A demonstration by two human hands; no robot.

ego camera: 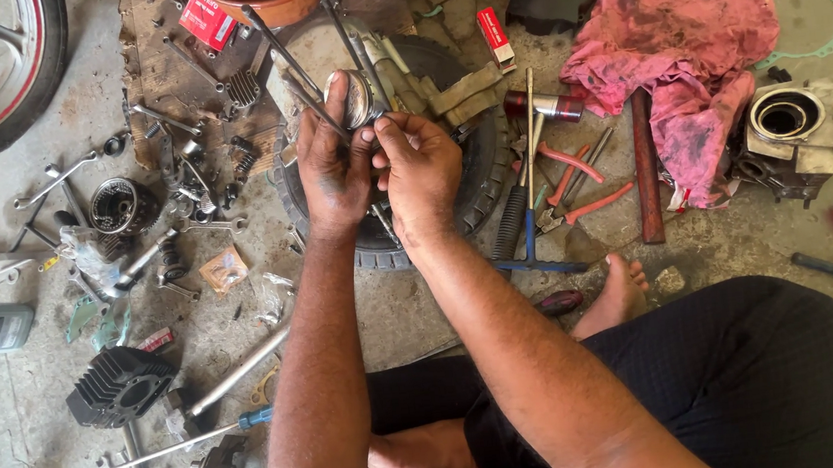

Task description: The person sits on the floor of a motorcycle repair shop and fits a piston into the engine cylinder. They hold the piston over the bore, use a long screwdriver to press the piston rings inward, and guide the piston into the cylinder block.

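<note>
Two hands meet at the upper middle of the frame: the left hand has its fingers clamped round a round metal piston, crown facing right, while the right hand pinches its fingers together at the piston's lower edge, above the tyre.
</note>
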